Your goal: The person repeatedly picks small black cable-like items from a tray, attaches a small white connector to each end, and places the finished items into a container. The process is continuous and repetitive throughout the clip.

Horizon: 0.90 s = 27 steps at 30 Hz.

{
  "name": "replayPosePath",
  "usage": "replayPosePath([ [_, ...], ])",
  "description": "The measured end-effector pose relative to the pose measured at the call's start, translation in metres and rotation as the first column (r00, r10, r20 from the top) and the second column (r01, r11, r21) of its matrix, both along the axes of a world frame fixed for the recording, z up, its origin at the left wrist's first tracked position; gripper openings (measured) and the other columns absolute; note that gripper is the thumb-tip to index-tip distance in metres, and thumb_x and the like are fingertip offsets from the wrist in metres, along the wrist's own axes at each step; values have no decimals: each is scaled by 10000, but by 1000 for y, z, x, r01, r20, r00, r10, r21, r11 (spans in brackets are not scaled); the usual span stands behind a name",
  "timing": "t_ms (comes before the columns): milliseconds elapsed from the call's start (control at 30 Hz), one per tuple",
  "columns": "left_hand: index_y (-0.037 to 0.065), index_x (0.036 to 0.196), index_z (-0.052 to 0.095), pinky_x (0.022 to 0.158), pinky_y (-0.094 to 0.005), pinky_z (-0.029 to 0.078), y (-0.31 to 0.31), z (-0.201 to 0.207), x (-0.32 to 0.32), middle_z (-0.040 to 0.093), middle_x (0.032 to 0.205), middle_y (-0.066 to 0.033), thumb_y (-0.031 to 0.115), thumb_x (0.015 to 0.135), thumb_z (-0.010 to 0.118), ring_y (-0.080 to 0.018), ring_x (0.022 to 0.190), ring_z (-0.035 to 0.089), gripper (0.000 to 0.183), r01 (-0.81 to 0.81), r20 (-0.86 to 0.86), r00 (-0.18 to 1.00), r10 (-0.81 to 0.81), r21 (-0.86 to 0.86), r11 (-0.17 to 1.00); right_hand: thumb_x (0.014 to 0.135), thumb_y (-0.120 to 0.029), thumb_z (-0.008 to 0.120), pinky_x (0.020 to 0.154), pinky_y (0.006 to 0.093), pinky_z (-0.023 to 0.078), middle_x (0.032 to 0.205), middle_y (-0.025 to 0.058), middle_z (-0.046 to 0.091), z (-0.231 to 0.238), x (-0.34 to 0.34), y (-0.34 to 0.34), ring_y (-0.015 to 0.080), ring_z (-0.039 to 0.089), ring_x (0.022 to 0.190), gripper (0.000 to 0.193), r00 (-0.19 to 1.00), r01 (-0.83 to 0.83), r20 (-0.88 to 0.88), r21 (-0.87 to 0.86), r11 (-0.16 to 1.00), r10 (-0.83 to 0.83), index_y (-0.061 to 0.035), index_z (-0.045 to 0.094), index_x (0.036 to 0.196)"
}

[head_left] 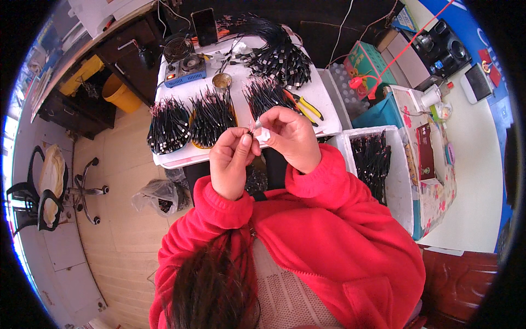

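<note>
My left hand (231,159) is closed in a pinch on a short black cable end, with thin pale wires (251,126) sticking up from it. Close against it, my right hand (290,137) has its thumb and forefinger pressed together at those wires. Something small and white (263,134) shows at the right fingertips; whether it is a wrap on the thumb or a held piece is unclear. Just beyond the hands, bundles of black USB cables stand with plugs and bare wire ends: a left bundle (169,126), a middle bundle (212,114) and a right bundle (267,96).
On the white table (175,160) are a blue heating unit (186,74), a small metal dish (222,81), yellow-handled pliers (309,109), a black phone (204,27) and a cable heap (279,60). A foam box (402,186) of cables stands right. A plastic bag (156,196) lies left.
</note>
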<state>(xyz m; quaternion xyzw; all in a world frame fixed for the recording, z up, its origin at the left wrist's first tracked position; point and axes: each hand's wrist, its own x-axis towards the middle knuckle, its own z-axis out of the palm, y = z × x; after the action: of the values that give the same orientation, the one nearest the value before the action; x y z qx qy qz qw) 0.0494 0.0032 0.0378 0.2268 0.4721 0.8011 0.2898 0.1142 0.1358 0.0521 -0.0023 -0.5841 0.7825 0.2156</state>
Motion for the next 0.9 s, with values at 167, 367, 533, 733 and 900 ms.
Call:
replayPosePath([
  [167,9,990,555,524,-166,302,1,0,1,572,738,-8,93,967,484,-25,582,405,113,11,-8,1000,-11,-5,1000,874,-111,657,642,173,446,815,1,618,-1,1,2,41,567,719,135,996,71,42,131,989,-77,4,605,923],
  [367,18,1010,563,488,-179,279,0,-2,1,554,719,-5,100,964,480,-41,541,366,125,33,70,997,-34,26,999,873,-91,647,650,204,469,846,21,637,-6,1,0,63,582,735,120,995,72,74,9,997,-73,4,617,939],
  [533,10,986,577,487,-176,282,1,-6,1,565,721,-14,103,961,489,-40,538,368,130,96,168,980,-110,91,991,899,-84,586,651,266,517,852,66,622,-13,-1,-2,147,617,711,117,970,-222,-24,-509,832,244,7,571,970],
  [733,-14,1010,618,487,-177,296,-1,-12,-6,595,731,-36,77,949,494,-39,540,384,166,202,169,964,-203,27,979,910,-113,581,746,250,499,880,31,594,-21,2,18,121,592,817,105,941,-250,97,-450,857,325,-41,568,984],
  [900,-17,989,648,535,-165,338,-1,-21,-12,599,723,-1,118,942,540,-30,602,461,179,192,-68,975,-214,-239,952,903,-139,595,729,241,492,854,17,599,-39,-5,37,116,583,777,120,833,-366,124,-608,705,539,-45,580,976],
])
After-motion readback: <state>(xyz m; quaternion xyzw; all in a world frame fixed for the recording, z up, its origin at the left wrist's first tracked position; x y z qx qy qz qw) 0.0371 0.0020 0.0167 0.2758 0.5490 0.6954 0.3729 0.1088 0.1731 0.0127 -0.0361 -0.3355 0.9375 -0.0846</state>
